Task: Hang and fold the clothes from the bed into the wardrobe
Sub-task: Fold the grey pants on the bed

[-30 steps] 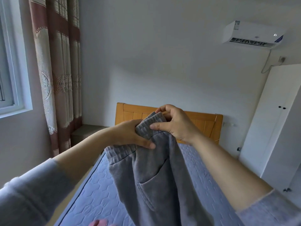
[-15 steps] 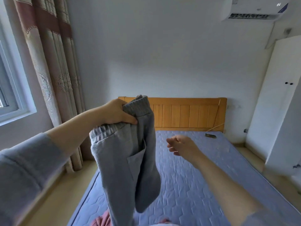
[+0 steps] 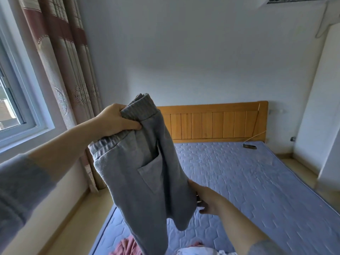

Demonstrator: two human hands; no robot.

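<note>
Noted grey trousers (image 3: 143, 172) raised in the air above the near left part of the bed (image 3: 239, 181), clear of the quilted blue mattress. Found the left hand (image 3: 114, 120) clenched on the bunched ribbed waistband at the top, thumb laid across the front of the cloth and fingers tucked behind. Observed the garment hanging straight down from that grip, doubled lengthwise, patch pocket facing the camera, lower end cut off by the bottom edge of the view. Located the right hand (image 3: 206, 199) lower down, at the right edge of the hanging cloth and touching it. Could not establish grip or mere contact there, with the fingertips hidden behind the fabric. Recorded grey sleeves (image 3: 18, 181) pushed up on both forearms. Logged a pink garment (image 3: 127, 245) and a white garment (image 3: 196, 251) lying on the near end of the bed, just below the trousers. Logged a small dark object (image 3: 249, 146) on the mattress close to the wooden headboard (image 3: 211, 122), well apart from both hands. Placed the white wardrobe (image 3: 316, 116) at the far right beside the bed, and the patterned curtain (image 3: 60, 61) and window (image 3: 16, 107) at the left.
</note>
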